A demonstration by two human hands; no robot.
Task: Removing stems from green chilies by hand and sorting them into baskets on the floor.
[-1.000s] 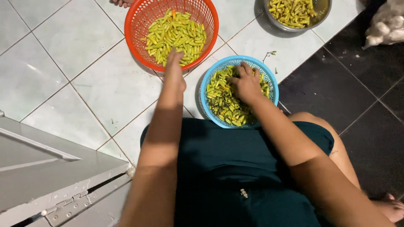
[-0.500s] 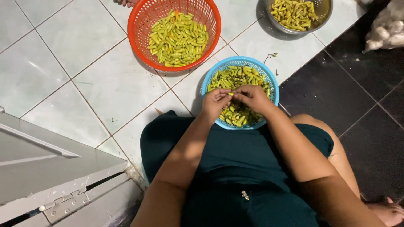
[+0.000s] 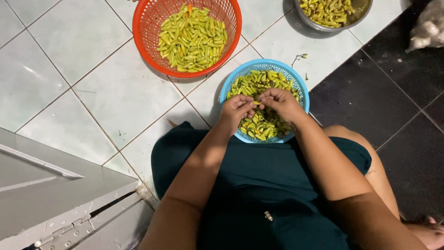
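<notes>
Over blue basket (image 3: 303, 88) | left hand (image 3: 236, 110), right hand (image 3: 281, 103) pinching one green chili (image 3: 255, 103) between them

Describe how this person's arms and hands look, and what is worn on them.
Both arms are bare all the way down: no sleeves show. The left hand and right hand wear no gloves, and no rings, watch or bracelets can be seen. Fingernails look short, though detail is too small to be sure. The only clothing in view is a dark teal garment over the lap.
</notes>
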